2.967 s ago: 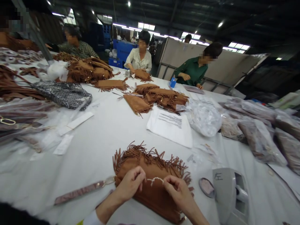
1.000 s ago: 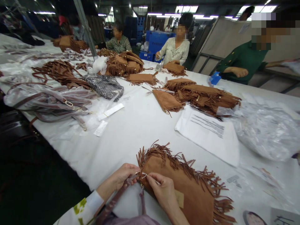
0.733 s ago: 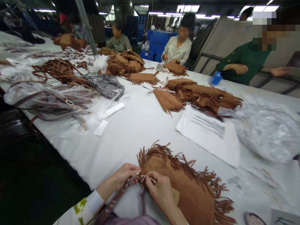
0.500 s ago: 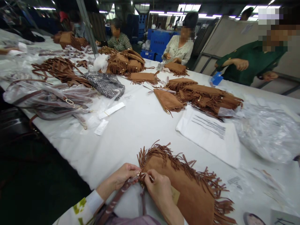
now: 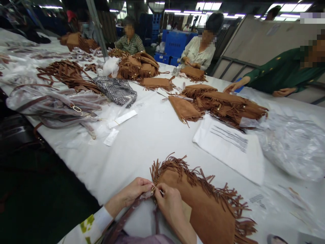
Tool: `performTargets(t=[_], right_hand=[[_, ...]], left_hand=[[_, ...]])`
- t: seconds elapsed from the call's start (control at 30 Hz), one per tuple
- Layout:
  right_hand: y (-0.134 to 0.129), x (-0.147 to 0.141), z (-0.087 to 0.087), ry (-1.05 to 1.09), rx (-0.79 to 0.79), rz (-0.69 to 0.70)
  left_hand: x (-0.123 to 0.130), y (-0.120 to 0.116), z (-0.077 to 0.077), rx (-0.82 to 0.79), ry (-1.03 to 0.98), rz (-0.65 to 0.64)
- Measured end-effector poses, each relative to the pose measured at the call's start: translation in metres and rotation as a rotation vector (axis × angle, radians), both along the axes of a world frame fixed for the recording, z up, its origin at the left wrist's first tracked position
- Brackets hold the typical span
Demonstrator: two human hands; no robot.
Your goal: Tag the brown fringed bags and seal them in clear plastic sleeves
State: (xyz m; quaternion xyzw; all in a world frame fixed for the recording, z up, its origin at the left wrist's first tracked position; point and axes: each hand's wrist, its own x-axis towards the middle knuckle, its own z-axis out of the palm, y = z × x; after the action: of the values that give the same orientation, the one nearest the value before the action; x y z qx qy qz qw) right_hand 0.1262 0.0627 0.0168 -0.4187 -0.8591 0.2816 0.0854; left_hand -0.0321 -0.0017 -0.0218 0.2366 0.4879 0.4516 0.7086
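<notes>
A brown suede bag (image 5: pixel 205 206) edged with long fringe lies flat at the front of the table. At its near left corner, my left hand (image 5: pixel 134 191) pinches the end of a plastic-wrapped brown strap (image 5: pixel 124 218), where a small gold clasp (image 5: pixel 153 189) shows. My right hand (image 5: pixel 170 203) is closed beside the clasp, thumb and finger pressed together on something too small to make out. A tan card (image 5: pixel 187 210) shows between my right hand and the bag. The strap runs down towards my lap.
Wrapped straps (image 5: pixel 58 106) and a patterned dark pouch (image 5: pixel 115 89) lie left. More fringed bags (image 5: pixel 223 101) are piled ahead, beside a white printed cloth bag (image 5: pixel 223 145) and crumpled clear plastic (image 5: pixel 294 145). Several people work across the table (image 5: pixel 142 135).
My hands stay at the bag's corner, with the right fingers now closer to the clasp. Across the table, the person in green has reached a hand down towards the blue object.
</notes>
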Motion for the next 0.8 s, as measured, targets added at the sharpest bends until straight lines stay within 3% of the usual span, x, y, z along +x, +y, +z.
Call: performTargets(t=[0.2,0.4,0.53,0.8], right_hand=[[0.004,0.009,-0.005,0.198,-0.151,-0.102],[0.000,0.012,-0.008,0.299,-0.124,-0.162],[0.000,0.011,-0.005,0.304,-0.094,-0.119],[0.000,0.010,-0.012,0.317,-0.072,0.013]], left_hand=[[0.004,-0.006,-0.006,0.044,0.036,0.043],[0.010,-0.003,0.000,0.211,0.557,0.019],[0.011,0.001,0.006,0.338,0.731,0.002],[0.009,0.002,0.003,0.371,0.808,-0.047]])
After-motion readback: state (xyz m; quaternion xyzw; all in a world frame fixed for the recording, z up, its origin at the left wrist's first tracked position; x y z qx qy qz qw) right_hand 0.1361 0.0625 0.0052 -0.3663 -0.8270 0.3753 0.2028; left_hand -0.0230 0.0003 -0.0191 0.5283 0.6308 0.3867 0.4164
